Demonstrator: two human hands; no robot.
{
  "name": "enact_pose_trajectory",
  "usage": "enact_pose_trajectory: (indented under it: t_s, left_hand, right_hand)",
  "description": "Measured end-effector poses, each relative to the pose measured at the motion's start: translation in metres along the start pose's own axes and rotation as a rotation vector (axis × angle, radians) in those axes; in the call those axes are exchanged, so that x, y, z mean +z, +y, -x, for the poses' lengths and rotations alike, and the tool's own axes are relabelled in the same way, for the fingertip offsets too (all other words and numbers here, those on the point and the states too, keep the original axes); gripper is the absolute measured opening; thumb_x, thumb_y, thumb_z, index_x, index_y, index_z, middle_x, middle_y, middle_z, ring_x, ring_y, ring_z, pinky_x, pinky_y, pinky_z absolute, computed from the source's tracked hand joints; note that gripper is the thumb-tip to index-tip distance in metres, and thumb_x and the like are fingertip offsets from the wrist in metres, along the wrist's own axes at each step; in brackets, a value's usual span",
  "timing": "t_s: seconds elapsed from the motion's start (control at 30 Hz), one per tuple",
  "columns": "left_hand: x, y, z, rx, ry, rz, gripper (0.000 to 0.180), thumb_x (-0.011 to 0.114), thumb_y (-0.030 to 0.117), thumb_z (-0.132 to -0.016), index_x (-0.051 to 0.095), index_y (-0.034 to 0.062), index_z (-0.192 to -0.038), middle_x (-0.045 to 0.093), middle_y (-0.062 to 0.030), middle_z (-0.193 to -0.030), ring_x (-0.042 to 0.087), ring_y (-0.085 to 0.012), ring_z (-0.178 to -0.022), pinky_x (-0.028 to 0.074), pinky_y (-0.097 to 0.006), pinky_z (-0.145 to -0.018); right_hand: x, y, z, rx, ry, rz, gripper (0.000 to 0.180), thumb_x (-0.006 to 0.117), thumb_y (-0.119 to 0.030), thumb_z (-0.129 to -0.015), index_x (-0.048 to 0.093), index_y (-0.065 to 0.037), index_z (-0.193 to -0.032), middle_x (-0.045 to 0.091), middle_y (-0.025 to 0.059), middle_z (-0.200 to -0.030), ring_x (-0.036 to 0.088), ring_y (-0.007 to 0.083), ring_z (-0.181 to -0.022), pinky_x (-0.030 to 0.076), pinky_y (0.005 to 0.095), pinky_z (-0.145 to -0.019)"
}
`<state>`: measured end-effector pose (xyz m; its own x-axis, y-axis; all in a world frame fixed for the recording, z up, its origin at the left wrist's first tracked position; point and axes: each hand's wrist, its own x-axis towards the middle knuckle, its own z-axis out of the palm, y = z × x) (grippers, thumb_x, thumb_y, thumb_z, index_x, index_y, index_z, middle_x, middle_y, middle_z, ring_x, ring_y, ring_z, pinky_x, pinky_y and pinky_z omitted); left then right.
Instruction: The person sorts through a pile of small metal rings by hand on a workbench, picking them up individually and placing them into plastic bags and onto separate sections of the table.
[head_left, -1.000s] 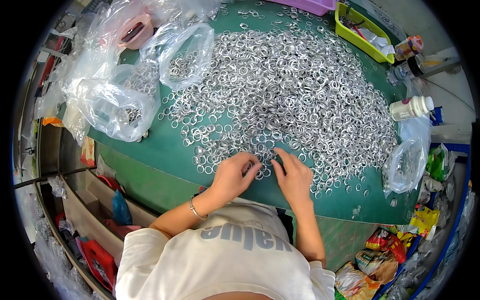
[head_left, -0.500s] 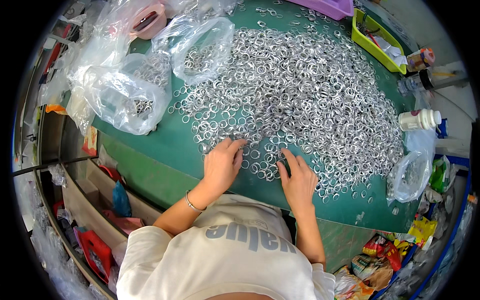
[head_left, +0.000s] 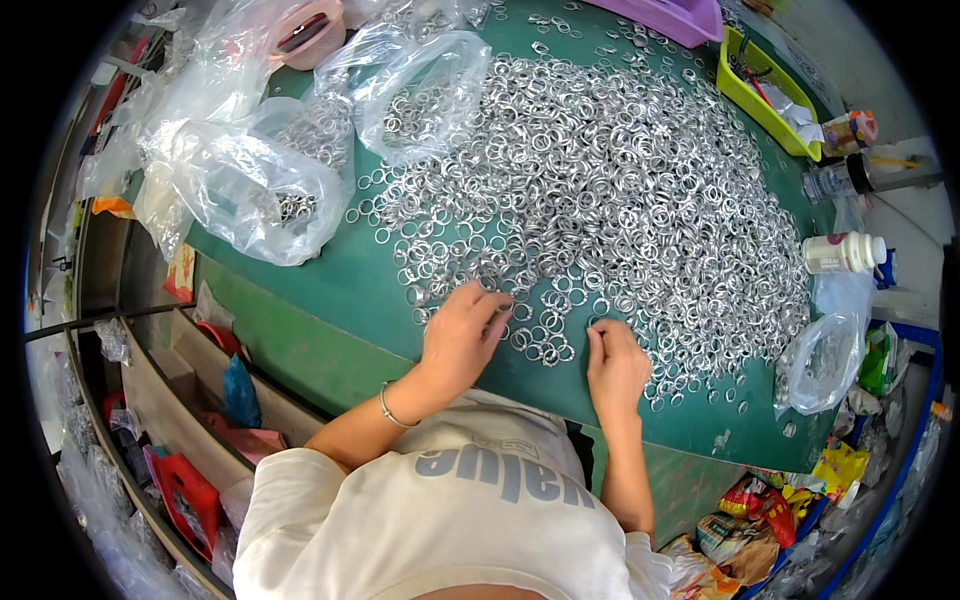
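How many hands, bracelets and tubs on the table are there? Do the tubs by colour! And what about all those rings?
Left hand: 1
Right hand: 1
Bracelet: 1
Pink tub: 1
Purple tub: 1
Yellow-green tub: 1
Rings: too many to count, left out
Total: 6

Rings (head_left: 620, 180): bright metal, glossy. Green counter (head_left: 345, 290): smooth, faint sheen. Bags (head_left: 215, 160): clear plastic film, shiny, crinkled. Yellow-green tray (head_left: 765, 122): smooth plastic. Bottle (head_left: 835, 254): smooth plastic. T-shirt (head_left: 430, 540): matt cloth. Bracelet (head_left: 387, 404): polished metal.
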<state>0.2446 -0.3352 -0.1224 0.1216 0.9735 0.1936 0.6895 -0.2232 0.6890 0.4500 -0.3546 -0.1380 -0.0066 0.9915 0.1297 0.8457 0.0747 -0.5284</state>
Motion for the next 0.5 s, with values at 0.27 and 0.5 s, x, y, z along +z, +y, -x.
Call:
enact_pose_trajectory:
  t_s: [0.27,0.5]
  left_hand:
    - [-0.016,-0.018,0.005,-0.066,-0.020,-0.130,0.033,0.068,0.005,-0.074,0.059,0.0066,-0.105,0.047,-0.0104,-0.077,0.051,-0.0282,-0.070,0.042,-0.037,-0.059]
    - [-0.013,-0.009,0.020,-0.003,-0.188,0.014,0.029,0.062,0.003,-0.078,0.060,0.0081,-0.107,0.048,-0.0109,-0.078,0.052,-0.0296,-0.074,0.044,-0.039,-0.062]
  right_hand:
    - [-0.031,-0.024,-0.019,0.617,-0.172,-2.000,0.008,0.050,-0.008,-0.088,0.052,-0.002,-0.083,0.053,0.0091,-0.086,0.047,0.0100,-0.061,0.033,0.0210,-0.043]
    - [0.011,-0.052,-0.013,-0.158,-0.230,-0.353,0.014,0.069,-0.014,-0.077,0.064,-0.011,-0.090,0.055,0.0035,-0.067,0.055,0.0191,-0.054,0.042,0.0308,-0.047]
